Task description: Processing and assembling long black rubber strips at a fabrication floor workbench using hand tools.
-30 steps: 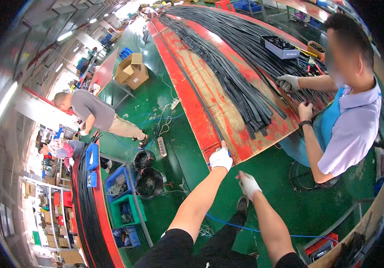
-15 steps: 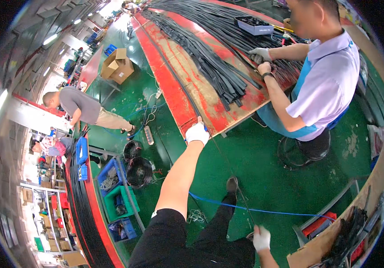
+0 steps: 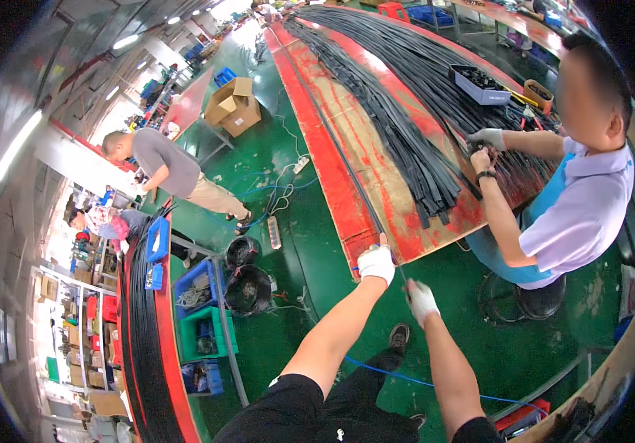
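Observation:
A long black tube-like strip (image 3: 343, 168) runs along the left edge of the red table to its near corner. My left hand (image 3: 376, 266), in a white fingerless-looking glove, is closed around the strip's near end, its thumb pointing along it. Just beyond the corner, my gloved right hand (image 3: 422, 301) is closed, with bare fingertips pinched on a thin dark cord or rod (image 3: 403, 274) that comes from the left hand. Whether the cord goes inside the strip cannot be seen.
Bundles of black strips (image 3: 413, 159) lie along the red table (image 3: 317, 136). At right a seated co-worker (image 3: 576, 199) handles dark pieces beside a grey box (image 3: 480, 85). Blue hose (image 3: 398, 375) crosses the green floor. Bins (image 3: 210, 332) and dark buckets (image 3: 247, 289) stand left.
My right hand has come up from low near my legs to close by the left hand. The left hand stays at the table corner on the strip. The view has shifted left.

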The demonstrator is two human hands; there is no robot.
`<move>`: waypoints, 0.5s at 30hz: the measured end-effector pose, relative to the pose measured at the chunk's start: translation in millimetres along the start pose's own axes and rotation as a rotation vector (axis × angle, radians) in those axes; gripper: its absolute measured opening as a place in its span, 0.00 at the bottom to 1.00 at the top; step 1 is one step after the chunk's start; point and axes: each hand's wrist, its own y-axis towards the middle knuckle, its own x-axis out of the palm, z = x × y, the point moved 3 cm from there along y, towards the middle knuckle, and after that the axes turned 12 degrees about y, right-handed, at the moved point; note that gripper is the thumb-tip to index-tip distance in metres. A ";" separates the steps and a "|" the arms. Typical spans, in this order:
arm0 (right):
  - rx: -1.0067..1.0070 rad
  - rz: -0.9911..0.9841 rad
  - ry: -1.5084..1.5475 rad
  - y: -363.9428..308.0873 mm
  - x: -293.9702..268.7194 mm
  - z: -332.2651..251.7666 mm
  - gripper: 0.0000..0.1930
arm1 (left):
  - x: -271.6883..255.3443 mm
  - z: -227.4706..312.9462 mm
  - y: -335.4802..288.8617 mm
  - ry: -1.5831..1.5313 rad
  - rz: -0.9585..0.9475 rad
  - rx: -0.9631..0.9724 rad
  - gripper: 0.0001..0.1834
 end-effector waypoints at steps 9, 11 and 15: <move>0.009 0.237 -0.398 -123.6 -35.1 47.3 0.27 | 0.7 -7.3 -10.4 0.211 0.043 -0.010 0.28; -0.040 0.236 -0.512 -205.1 -72.2 86.9 0.27 | 19.5 -23.5 -14.9 0.087 -0.009 -0.067 0.28; -0.045 0.445 -0.644 -418.2 -199.8 195.4 0.18 | 6.3 10.0 -30.7 0.078 -0.003 -0.054 0.31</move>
